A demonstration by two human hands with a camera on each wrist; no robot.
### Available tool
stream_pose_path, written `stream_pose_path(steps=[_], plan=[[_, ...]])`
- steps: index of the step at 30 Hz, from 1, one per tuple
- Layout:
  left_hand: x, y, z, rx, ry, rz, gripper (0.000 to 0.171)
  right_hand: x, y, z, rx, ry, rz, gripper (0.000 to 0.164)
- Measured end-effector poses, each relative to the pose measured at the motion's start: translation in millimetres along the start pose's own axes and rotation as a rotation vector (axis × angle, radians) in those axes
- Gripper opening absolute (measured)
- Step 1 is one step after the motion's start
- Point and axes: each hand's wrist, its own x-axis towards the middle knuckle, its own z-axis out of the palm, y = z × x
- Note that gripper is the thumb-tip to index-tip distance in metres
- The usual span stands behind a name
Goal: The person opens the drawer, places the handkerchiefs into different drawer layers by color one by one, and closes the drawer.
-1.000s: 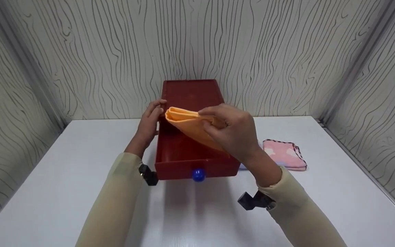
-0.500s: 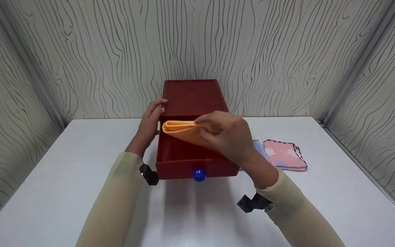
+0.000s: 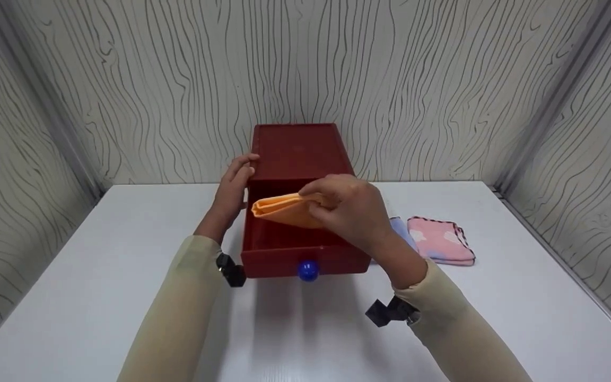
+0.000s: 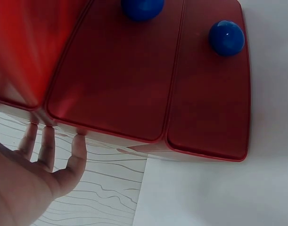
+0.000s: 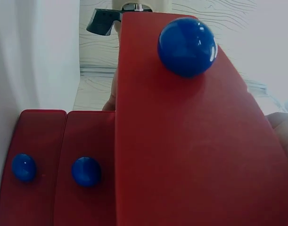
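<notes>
A dark red drawer cabinet [image 3: 300,151] stands before the back wall, its top drawer [image 3: 273,263] pulled out toward me. That drawer's front bears a round blue knob [image 3: 308,270]. My right hand [image 3: 353,209] pinches a folded orange cloth [image 3: 284,213] between thumb and fingers, low over the drawer's right part. The cloth's lower edge dips inside the drawer. My left hand [image 3: 229,192] touches the cabinet's left side; in the left wrist view its fingertips [image 4: 78,141] press against that side. In the right wrist view the drawer hides most of my right hand.
Right of the cabinet, a folded pink cloth [image 3: 437,239] lies on the white table [image 3: 125,276], beside a partly hidden light blue cloth [image 3: 401,232]. Lower drawers [image 4: 207,103] with blue knobs are shut. Patterned walls [image 3: 178,79] enclose the table at the back and sides.
My right hand has lowered the orange cloth from above the drawer down into its opening. The left hand and the cabinet have stayed in place.
</notes>
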Motion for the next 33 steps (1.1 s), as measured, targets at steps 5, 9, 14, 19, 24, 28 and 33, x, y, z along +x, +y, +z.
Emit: stream_pose_path(steps=[5, 9, 14, 19, 24, 28, 33], plan=[[0.7, -0.9, -0.3, -0.014, 0.007, -0.007, 0.038, 1.4, 2.6, 2.0, 0.009, -0.024, 0.023, 0.013], [1.3, -2.2, -0.5, -0.02, 0.006, -0.016, 0.038, 1.2, 4.3, 3.8, 0.015, -0.047, 0.043, 0.014], [2.0, -3.4, -0.5, -0.018, 0.009, -0.009, 0.038, 1.2, 3.4, 3.7, 0.031, -0.093, 0.066, 0.015], [1.8, -3.0, -0.8, -0.023, 0.009, -0.003, 0.037, 1.2, 1.3, 2.1, 0.092, -0.145, 0.104, 0.016], [2.0, -3.2, -1.2, -0.024, -0.003, -0.004, 0.038, 1.5, 1.3, 2.5, 0.124, -0.168, 0.112, 0.015], [2.4, -3.0, -1.4, -0.035, -0.006, -0.004, 0.039, 1.7, 2.0, 2.7, 0.12, -0.166, 0.091, 0.014], [2.7, -3.5, -1.7, -0.034, -0.005, 0.0, 0.039, 2.2, 3.7, 2.7, 0.126, -0.173, 0.086, 0.011]])
